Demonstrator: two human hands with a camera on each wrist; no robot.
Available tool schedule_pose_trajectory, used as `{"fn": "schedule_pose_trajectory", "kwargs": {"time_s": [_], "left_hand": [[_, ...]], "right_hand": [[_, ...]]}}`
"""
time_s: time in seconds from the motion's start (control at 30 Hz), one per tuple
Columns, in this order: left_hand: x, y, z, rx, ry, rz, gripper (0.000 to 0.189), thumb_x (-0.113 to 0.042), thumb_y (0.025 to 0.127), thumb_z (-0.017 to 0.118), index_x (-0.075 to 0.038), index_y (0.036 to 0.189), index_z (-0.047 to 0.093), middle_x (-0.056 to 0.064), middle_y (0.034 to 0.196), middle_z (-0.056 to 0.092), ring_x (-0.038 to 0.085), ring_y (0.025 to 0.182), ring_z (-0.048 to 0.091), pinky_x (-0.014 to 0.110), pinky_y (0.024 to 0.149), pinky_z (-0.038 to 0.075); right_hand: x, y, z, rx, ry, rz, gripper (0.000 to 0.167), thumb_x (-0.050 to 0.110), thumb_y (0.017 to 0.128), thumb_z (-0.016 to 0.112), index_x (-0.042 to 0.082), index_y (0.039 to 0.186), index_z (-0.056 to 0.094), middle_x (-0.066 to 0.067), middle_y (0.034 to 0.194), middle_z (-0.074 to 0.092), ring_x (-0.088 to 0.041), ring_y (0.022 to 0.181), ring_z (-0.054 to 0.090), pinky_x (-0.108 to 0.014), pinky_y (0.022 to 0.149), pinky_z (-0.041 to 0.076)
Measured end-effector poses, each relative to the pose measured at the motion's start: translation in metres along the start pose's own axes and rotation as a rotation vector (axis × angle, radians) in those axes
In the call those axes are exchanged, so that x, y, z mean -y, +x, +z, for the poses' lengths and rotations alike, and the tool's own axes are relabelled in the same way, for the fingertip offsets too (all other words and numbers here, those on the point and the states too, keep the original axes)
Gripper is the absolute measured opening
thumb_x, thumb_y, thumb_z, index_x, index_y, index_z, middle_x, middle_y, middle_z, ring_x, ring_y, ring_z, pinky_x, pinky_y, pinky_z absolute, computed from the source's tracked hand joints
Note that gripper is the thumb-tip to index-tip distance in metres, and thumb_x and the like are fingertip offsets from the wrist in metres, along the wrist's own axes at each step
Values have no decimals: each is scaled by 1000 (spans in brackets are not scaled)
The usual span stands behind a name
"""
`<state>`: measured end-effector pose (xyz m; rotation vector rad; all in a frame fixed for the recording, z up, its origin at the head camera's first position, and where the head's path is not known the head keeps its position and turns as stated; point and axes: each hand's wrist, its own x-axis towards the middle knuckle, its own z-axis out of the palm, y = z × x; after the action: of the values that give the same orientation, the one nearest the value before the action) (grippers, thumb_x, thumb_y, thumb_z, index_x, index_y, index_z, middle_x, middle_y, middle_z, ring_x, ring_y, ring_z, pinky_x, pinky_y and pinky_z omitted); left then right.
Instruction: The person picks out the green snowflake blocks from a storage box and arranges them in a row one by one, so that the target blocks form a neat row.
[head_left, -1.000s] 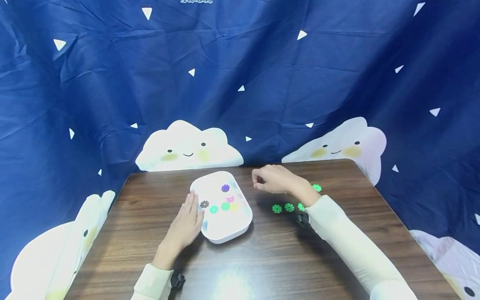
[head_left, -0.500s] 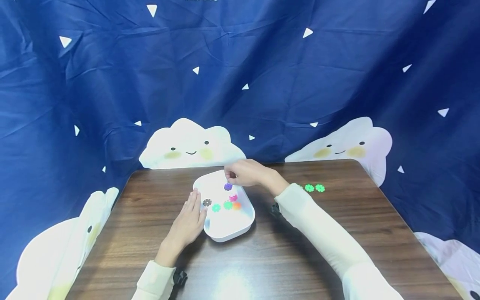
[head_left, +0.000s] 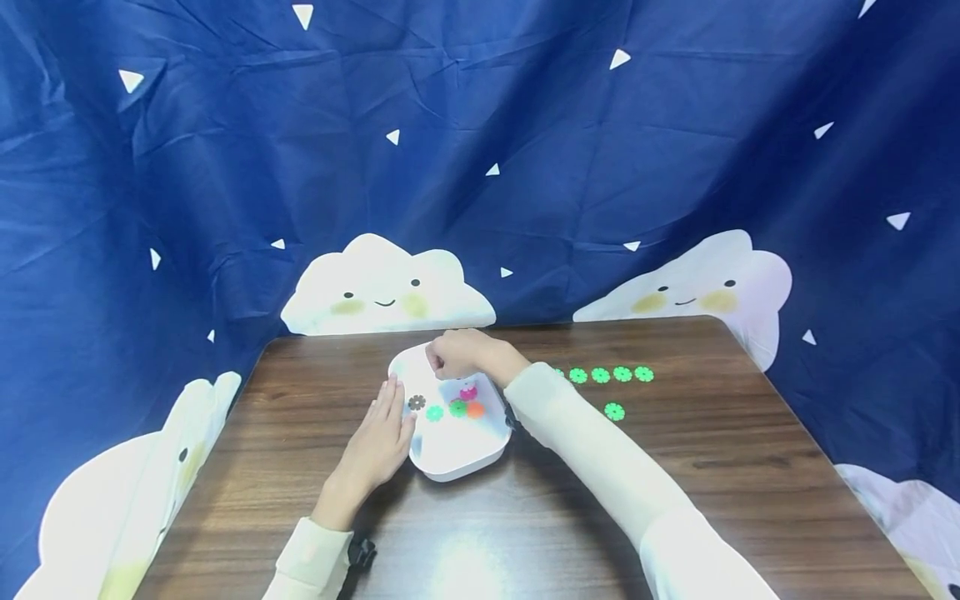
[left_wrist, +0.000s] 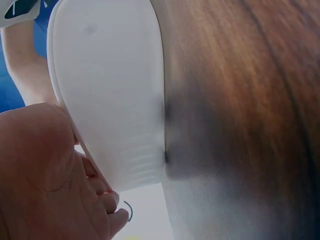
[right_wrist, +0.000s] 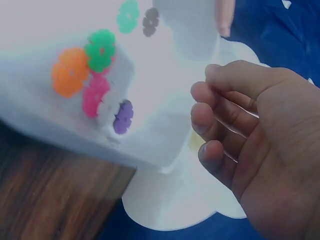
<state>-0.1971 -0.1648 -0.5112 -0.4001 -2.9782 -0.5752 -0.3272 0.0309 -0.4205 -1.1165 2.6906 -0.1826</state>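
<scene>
A white tray (head_left: 457, 454) with rounded corners holds several flower-shaped plastic discs. In the head view my left hand (head_left: 371, 442) lies along its left side, fingers extended and touching the rim; the left wrist view shows the fingers over the rim (left_wrist: 62, 95). My right hand (head_left: 465, 354) is above the tray's far part. Seen from the right wrist, that hand (right_wrist: 260, 125) has loosely bent fingers and no visible object in them. Nearby in the tray are a purple disc (right_wrist: 123, 117), a pink one (right_wrist: 95, 96), an orange one (right_wrist: 69, 72) and a green one (right_wrist: 101, 50).
On the brown wooden table (head_left: 712, 467), several green flower discs (head_left: 600, 376) form a row right of the tray. Another green disc (head_left: 614, 412) lies nearer, partly beside the right sleeve. A blue curtain (head_left: 525, 167) with cloud prints hangs behind the table.
My right hand has moved left from beside the tray to above its far part, covering the purple disc in the head view. My left hand has stayed at the tray's left side.
</scene>
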Motion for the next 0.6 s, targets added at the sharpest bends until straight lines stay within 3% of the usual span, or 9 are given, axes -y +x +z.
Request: {"fn": "schedule_pose_trajectory", "kwargs": {"time_s": [0.4,0.6], "left_hand": [[-2,1,-3,3,-2,-2,66,-30,115,37,11,164,22,27,176,12,43,165,17,59,132,25],[-2,0,-1,8,1,0,66,-30,115,38,12,164,22,27,176,13,44,164,19,59,132,25]], "right_hand": [[17,14,19,98,-107,15,6,23,99,74,20,103,77,6,97,76,-12,88,66,-30,94,58],[28,15,29,144,-96,39,14,25,94,80,21,107,75,6,98,75,-12,86,67,-30,88,57]]}}
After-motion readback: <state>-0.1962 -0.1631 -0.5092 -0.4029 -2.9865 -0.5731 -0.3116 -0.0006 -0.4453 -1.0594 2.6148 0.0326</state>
